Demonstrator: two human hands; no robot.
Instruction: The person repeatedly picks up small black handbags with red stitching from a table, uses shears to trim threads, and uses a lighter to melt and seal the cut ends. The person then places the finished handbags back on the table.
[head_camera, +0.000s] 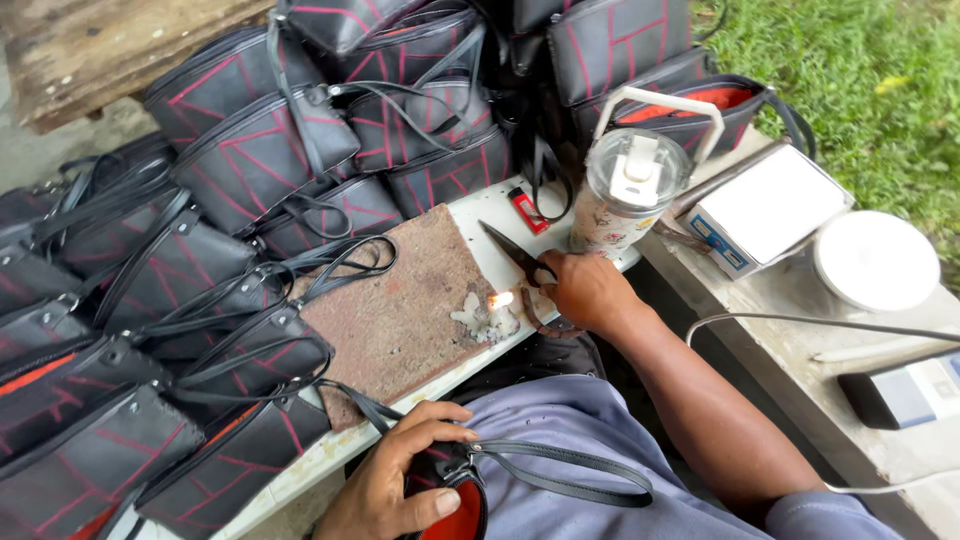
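My right hand (585, 290) grips a pair of dark scissors (515, 255), its blades pointing up and left over a brown board (400, 300). Just left of that hand a small flame (500, 299) burns on a lump of melted white wax (480, 318). My left hand (395, 480) holds a black bag with a red lining (455, 495) at my lap. Its black strap (570, 475) loops across my grey trousers.
Many black bags with red stitching (250, 160) are piled over the white table (330, 450) and behind it. A red lighter (528, 210), a clear lidded tumbler (630, 195), a white box (765, 210) and a white round lid (875, 258) lie to the right. Grass is at the top right.
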